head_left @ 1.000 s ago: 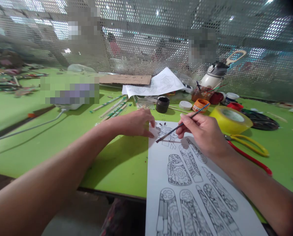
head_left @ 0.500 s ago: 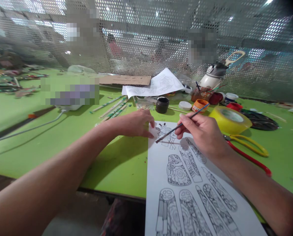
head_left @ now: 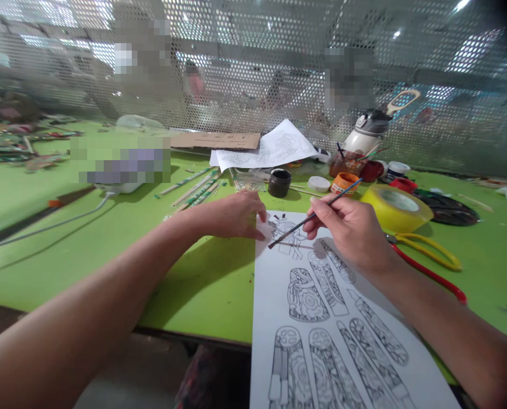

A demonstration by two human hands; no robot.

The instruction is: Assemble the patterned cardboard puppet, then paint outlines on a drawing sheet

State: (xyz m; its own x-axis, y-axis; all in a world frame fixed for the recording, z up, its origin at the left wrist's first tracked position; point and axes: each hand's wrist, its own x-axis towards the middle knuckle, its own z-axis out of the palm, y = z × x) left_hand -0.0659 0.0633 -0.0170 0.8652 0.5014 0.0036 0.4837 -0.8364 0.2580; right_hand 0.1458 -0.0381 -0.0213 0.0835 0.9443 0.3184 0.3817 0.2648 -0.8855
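My right hand (head_left: pixel 350 230) pinches a thin paintbrush (head_left: pixel 301 222). Its dark-tipped bristles point down and left at the top of a white sheet of paper (head_left: pixel 267 307), over a line drawing of a figure (head_left: pixel 284 227) with small dark marks on top; whether the tip touches the paper I cannot tell. My left hand (head_left: pixel 239 214) rests on the sheet's upper left edge, thumb and fingers apart. Below the figure, black-outlined patterned shapes (head_left: pixel 308 295) run down the sheet, whose lower part hangs past the table's near edge.
An open dark paint jar (head_left: pixel 280 183) and an orange paint jar (head_left: pixel 346 184) stand beyond the sheet. On the right lie a roll of yellow tape (head_left: pixel 370 207) and pliers with red and yellow handles (head_left: pixel 434 247). Behind are a bottle (head_left: pixel 364 133), wooden sticks (head_left: pixel 193 190) and a perforated metal screen (head_left: pixel 244 68).
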